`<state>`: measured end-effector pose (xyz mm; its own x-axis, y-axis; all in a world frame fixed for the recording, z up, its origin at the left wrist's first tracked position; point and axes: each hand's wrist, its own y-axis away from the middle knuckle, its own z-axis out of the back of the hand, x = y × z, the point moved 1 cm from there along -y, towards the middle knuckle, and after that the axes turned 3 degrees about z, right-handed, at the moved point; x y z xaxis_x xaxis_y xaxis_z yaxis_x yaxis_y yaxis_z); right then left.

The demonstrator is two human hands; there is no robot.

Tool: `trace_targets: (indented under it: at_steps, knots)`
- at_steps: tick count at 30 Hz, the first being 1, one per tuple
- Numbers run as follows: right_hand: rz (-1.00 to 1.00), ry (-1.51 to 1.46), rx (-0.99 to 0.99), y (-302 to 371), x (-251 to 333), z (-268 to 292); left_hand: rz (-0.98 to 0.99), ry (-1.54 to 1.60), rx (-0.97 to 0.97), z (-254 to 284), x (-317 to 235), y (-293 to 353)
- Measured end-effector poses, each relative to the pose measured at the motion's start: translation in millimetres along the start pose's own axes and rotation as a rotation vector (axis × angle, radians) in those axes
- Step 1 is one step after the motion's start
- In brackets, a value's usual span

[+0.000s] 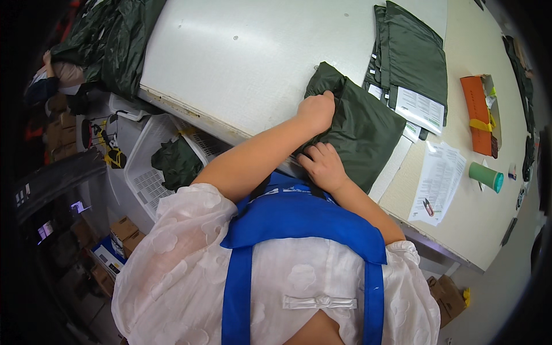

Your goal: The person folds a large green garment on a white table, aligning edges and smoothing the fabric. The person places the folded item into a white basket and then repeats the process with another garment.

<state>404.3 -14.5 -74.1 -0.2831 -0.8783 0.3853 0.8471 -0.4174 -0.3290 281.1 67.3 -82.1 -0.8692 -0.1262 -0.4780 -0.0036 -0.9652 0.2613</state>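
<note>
A folded piece of shiny dark green fabric lies at the near edge of the table in front of me. My left hand is closed on its upper left part, where the fabric bunches into creases. Closer to my body, my right hand has its fingers bent over the near left edge of the same fabric; their tips are partly hidden. A white sheet or strip shows from under the fabric's right side. Just beyond lies a stack of similar folded dark green pieces, with a printed sheet on its near end.
To the right are printed papers with small thread snips on them, a green thread spool and an orange box. A white crate with green fabric stands below the table's left edge. Another person is at far left.
</note>
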Motion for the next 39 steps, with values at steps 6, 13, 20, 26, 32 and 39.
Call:
trace_targets:
  at_steps: [6, 13, 20, 26, 32, 39]
  knots:
    - [-0.17, -0.104, -0.102, -2, -6, 7, 0.003, 0.014, 0.017, 2, 7, 0]
    - [-0.306, -0.103, -0.181, -31, -23, 27, -0.01, 0.508, -0.151, 39, 32, 47]
    - [-0.39, -0.209, -0.207, -43, -8, 21, -0.182, 0.21, -0.356, 20, 30, 110]
    - [-0.476, 0.068, -0.236, -58, -39, 34, -0.155, 0.265, -0.253, 23, 33, 112]
    - [-0.65, 0.119, -0.221, -81, -93, 22, -0.103, 0.266, -0.108, 21, 41, 117]
    - [-0.677, 0.09, -0.227, -68, -110, 38, -0.114, 0.222, -0.079, 41, 34, 112]
